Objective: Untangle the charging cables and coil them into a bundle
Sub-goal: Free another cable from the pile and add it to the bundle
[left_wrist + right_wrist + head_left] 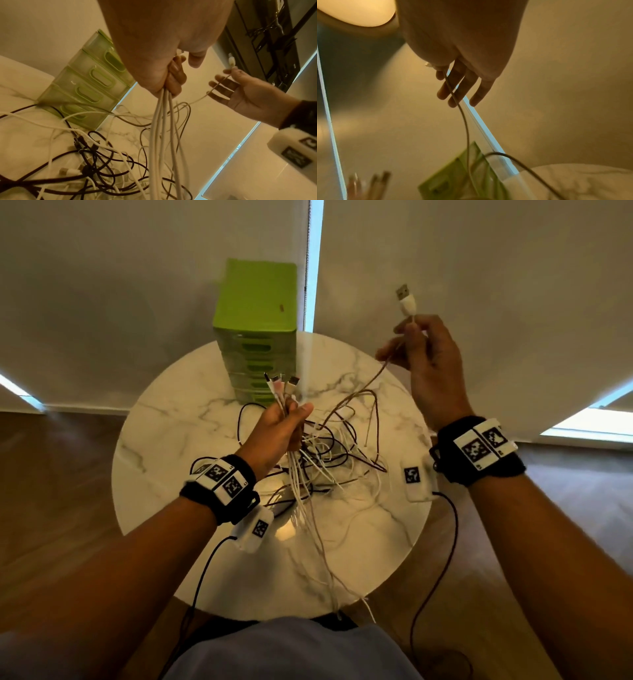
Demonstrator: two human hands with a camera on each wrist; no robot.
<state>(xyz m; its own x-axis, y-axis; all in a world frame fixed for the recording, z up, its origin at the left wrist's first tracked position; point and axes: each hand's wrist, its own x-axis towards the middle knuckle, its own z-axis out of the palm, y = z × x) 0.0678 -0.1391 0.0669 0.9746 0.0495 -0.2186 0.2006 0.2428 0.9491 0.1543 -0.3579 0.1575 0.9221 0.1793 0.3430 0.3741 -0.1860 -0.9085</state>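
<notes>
Overhead, right hand (433,361) pinching cable (356,395), USB plug (407,299) upward

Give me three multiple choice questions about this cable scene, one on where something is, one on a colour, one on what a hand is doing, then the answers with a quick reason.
1. Where does the drawer unit stand?
A. at the table's far edge
B. on the floor
C. in the person's lap

2. What colour is the drawer unit?
A. red
B. green
C. blue

3. What is the right hand doing?
A. lying flat on the table
B. pinching a white cable just below its USB plug
C. pulling a drawer

Answers: 1 A, it stands on the marble top beyond the tangle. 2 B, its top and drawers are green. 3 B, the plug sticks up above the fingertips.
</notes>
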